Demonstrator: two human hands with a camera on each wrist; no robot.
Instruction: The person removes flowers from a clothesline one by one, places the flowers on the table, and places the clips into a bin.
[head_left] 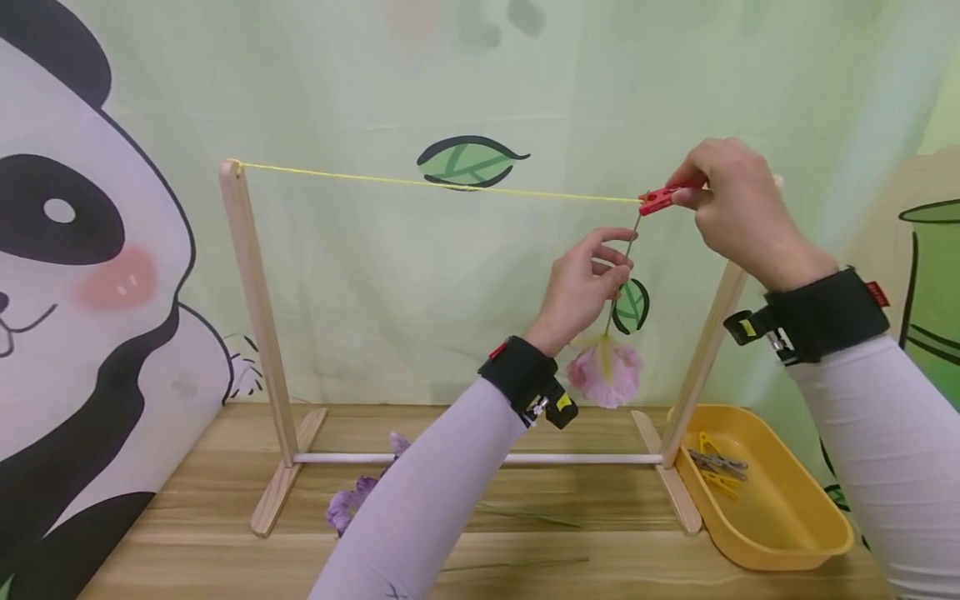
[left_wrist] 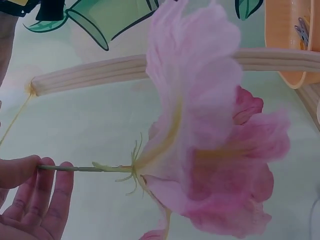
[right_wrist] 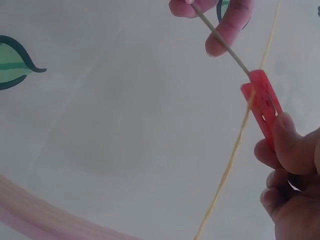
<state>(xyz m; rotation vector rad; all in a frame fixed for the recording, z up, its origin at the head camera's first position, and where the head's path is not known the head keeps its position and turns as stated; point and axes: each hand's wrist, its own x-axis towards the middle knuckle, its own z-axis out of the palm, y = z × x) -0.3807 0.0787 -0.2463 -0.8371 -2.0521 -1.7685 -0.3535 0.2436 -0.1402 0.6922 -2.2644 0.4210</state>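
Note:
A pink flower [head_left: 606, 371] hangs head down, its thin green stem [left_wrist: 85, 169] pinched between the thumb and fingers of my left hand [head_left: 581, 287]. At the stem's top end, my right hand [head_left: 738, 204] pinches a red clothespin [head_left: 657, 201] by its handles. In the right wrist view, the tip of the clothespin [right_wrist: 262, 102] meets both the stem and the yellow string [right_wrist: 225, 175]. Whether its jaws are fully closed on them I cannot tell. The string [head_left: 442, 185] runs from the left wooden post [head_left: 251, 292] towards the right one.
The right post [head_left: 705, 367] stands beside a yellow tray [head_left: 795, 500] holding several yellow and grey clothespins [head_left: 718, 467]. A white bar [head_left: 585, 458] joins the posts low down. Purple flowers [head_left: 348, 502] and a stem [head_left: 532, 517] lie on the wooden table, partly behind my left sleeve.

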